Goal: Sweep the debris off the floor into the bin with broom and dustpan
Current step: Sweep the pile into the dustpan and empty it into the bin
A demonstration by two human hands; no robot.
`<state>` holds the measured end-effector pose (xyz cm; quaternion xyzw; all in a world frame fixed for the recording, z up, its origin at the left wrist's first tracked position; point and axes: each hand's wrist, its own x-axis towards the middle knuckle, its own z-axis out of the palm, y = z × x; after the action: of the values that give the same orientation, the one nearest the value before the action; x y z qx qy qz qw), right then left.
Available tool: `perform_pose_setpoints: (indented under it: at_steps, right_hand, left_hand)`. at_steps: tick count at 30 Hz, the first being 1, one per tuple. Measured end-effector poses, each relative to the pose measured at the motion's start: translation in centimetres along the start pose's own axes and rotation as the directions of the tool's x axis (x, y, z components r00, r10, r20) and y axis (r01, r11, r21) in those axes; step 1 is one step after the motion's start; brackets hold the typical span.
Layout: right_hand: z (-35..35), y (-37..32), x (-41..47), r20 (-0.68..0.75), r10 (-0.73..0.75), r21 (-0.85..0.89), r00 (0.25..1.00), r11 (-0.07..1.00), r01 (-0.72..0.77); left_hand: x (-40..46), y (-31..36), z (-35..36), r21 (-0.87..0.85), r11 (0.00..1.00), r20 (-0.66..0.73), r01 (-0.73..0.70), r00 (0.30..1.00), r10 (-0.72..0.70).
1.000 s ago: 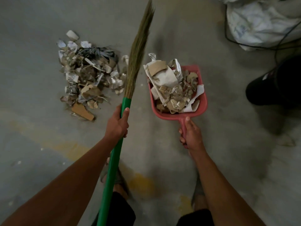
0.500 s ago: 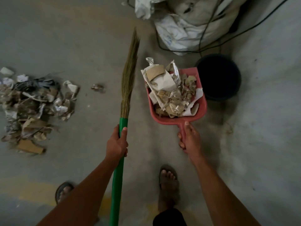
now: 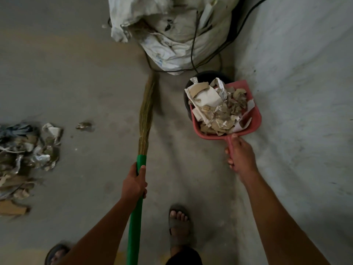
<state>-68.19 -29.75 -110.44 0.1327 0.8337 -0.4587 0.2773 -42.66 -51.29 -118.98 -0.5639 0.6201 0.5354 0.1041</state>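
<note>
My right hand is curled round the handle of the red dustpan, thumb along the top of the handle, and I hold the pan over the black bin, whose rim shows just beyond and to the left of the pan's front edge. The pan is heaped with debris: torn cardboard, white paper and crumpled foil, some of it hanging past the front lip above the bin's mouth. My left hand grips the green handle of the broom just below where the straw bristles begin; the bristles point away from me, their tips near the white sack lying on the floor at the far side. Black cables run over the sack and down beside the bin. More scraps lie in a pile at the left edge of the floor, with one stray scrap between the pile and the broom. My sandalled foot stands on the floor between my arms.
</note>
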Motion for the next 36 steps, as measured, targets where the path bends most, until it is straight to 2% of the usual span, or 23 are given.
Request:
perform_pose_setpoints:
  at_steps: [3,6,9,13,20,29,32,36]
  right_hand:
    - [-1.1,-1.4,1.8,-0.033,0.012,-0.067,0.999,0.998,-0.014]
    - [-1.6,-2.8,3.3,-0.061,-0.021,-0.213,0.998,0.977,0.008]
    - [-2.0,-3.9,5.2,-0.034,-0.036,-0.396,0.999,0.918,0.019]
    - [-2.3,-4.7,7.7,-0.041,0.027,-0.558,0.999,0.828,-0.046]
    - [-3.5,-5.9,12.1,-0.103,0.092,-0.608,0.99,0.782,-0.136]
    - [-2.3,-12.1,11.5,-0.01,0.107,-0.774,0.994,0.628,-0.075]
    - [-1.4,-13.8,10.7,-0.019,0.052,-0.806,0.998,0.59,-0.046]
    - [0.1,-15.7,8.9,-0.03,-0.066,-0.876,0.997,0.483,0.006]
  left_hand:
    - [0.0,0.1,0.7,0.017,0.999,0.004,0.036,0.999,-0.036]
    - [-0.3,0.0,1.2,0.027,0.998,-0.008,0.053,0.999,-0.053]
    - [-0.4,-0.1,1.6,0.039,0.998,-0.019,0.051,0.999,-0.05]
    - [-0.6,-0.4,1.8,0.06,0.998,-0.016,0.031,0.999,-0.03]
    - [-0.4,-0.4,1.5,0.068,0.997,-0.003,0.02,1.0,-0.02]
    - [-0.2,-0.6,-0.5,0.092,0.996,0.043,0.022,0.999,-0.026]
    - [0.1,-0.8,-1.0,0.086,0.996,0.05,0.02,0.998,-0.024]
    - [0.2,-1.2,-1.2,0.098,0.995,0.053,0.006,0.999,-0.012]
